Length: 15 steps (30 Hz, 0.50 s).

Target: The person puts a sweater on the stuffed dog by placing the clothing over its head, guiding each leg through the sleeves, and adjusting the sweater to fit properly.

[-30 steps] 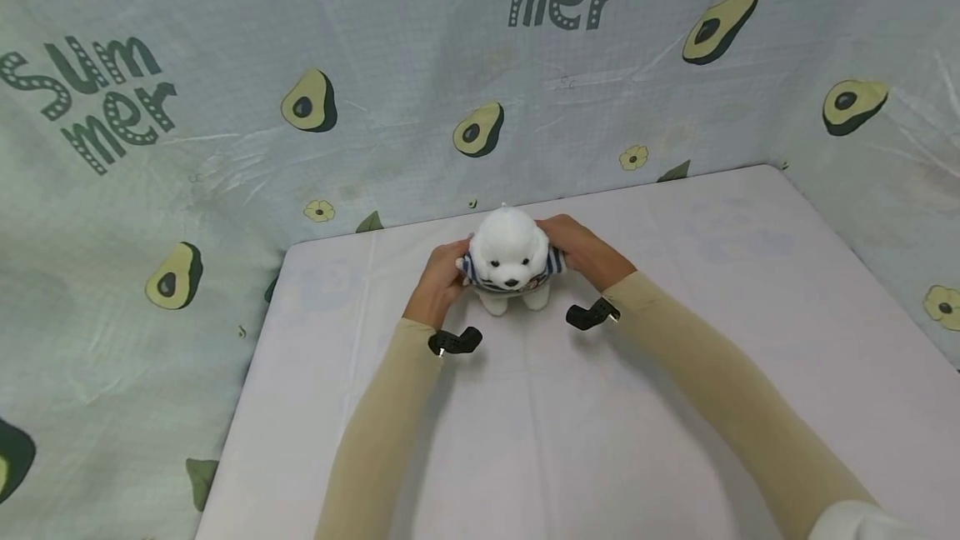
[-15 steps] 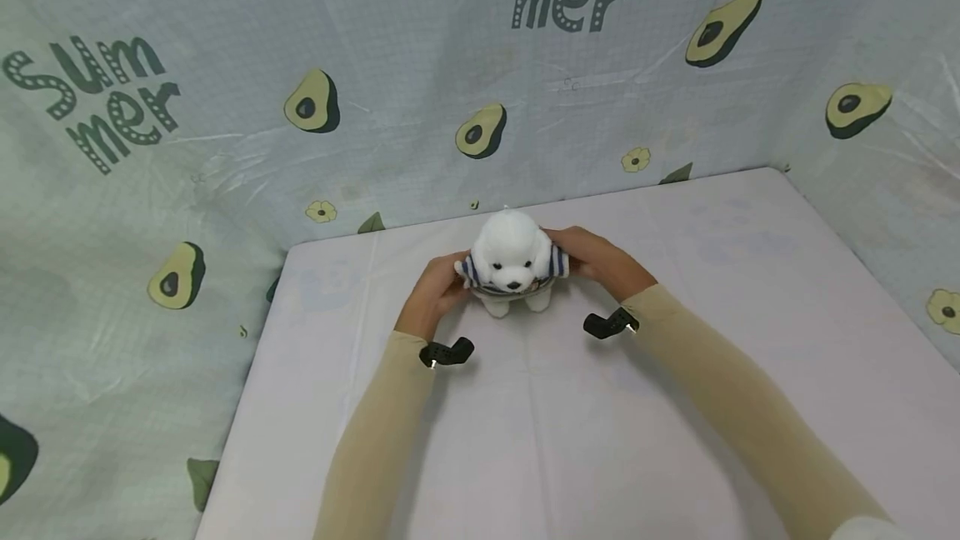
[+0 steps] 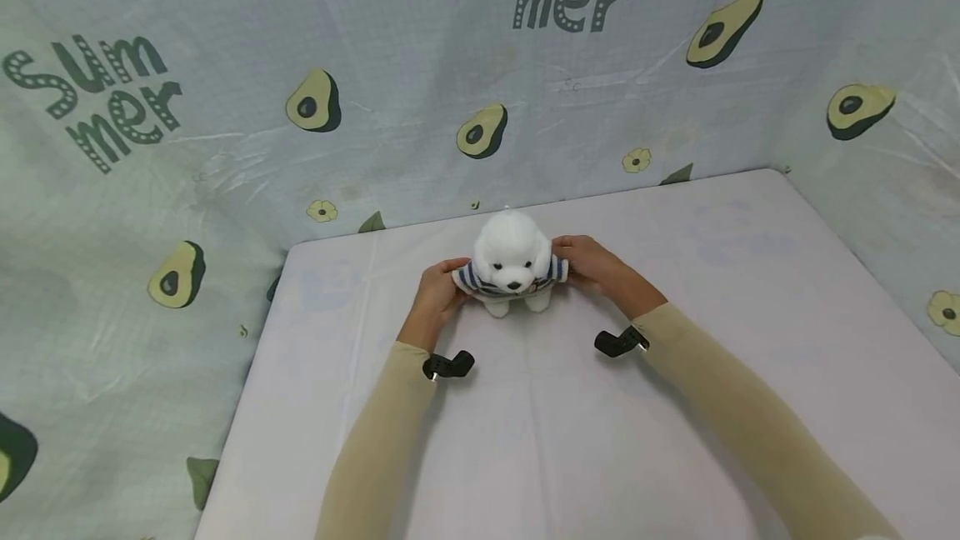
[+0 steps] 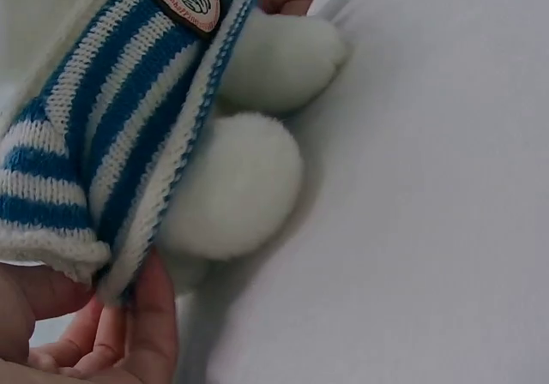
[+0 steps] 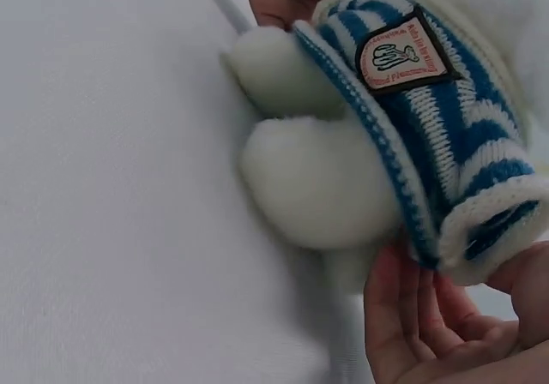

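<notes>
A white plush dog [image 3: 513,244] stands upright on the table, its face toward me in the head view. It wears a blue-and-white striped knit sweater [image 4: 129,118] with a shield-shaped patch [image 5: 407,56] on the front. My left hand [image 3: 437,297] pinches the sweater's lower edge below one sleeve, thumb in front and fingers behind. On the other side, my right hand [image 3: 592,267] pinches the hem by the opposite sleeve cuff [image 5: 493,230]. The white feet [image 4: 236,187] stick out under the hem.
The table [image 3: 480,457] has a pale cover. Behind it hangs a sheet [image 3: 405,48] printed with avocados and lettering, and the sheet continues along both sides. A black wrist camera [image 3: 448,365] sits on the left wrist, another wrist camera [image 3: 621,342] on the right.
Both hands have come from behind the plush dog's sides down toward me, the right one also outward. The sweater's sides now spread wider. The dog has stayed nearly in place.
</notes>
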Tool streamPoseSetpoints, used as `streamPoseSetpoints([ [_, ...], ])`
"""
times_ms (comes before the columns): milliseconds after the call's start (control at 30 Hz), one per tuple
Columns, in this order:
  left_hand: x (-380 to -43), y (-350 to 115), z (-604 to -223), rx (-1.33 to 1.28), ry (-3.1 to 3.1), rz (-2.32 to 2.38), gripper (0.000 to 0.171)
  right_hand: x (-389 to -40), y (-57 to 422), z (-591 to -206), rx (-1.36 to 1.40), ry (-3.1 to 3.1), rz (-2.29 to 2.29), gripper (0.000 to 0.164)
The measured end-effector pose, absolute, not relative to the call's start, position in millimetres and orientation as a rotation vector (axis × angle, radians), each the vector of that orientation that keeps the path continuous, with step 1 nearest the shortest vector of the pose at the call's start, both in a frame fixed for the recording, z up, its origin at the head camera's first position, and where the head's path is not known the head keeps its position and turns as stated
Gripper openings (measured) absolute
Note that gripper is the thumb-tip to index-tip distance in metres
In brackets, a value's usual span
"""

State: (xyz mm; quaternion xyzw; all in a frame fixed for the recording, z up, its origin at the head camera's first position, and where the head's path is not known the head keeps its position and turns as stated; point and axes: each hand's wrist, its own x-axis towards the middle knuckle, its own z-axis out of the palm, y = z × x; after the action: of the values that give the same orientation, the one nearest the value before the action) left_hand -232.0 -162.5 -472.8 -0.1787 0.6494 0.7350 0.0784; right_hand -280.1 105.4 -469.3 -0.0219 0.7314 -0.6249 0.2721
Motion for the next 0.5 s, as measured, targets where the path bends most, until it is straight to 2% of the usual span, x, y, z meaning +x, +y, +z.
streamPoseSetpoints([
  [233,-217,-173,-457,-0.323,2.177,2.232,0.035,-265,118,-453,-0.396,2.179,-1.666,0.046],
  [400,-206,-178,-453,0.021,2.318,2.252,0.037,-258,128,-447,-0.686,2.167,-1.724,0.05],
  [500,-201,-179,-453,0.271,2.398,2.176,0.042,-254,131,-447,-0.849,2.106,-1.706,0.062],
])
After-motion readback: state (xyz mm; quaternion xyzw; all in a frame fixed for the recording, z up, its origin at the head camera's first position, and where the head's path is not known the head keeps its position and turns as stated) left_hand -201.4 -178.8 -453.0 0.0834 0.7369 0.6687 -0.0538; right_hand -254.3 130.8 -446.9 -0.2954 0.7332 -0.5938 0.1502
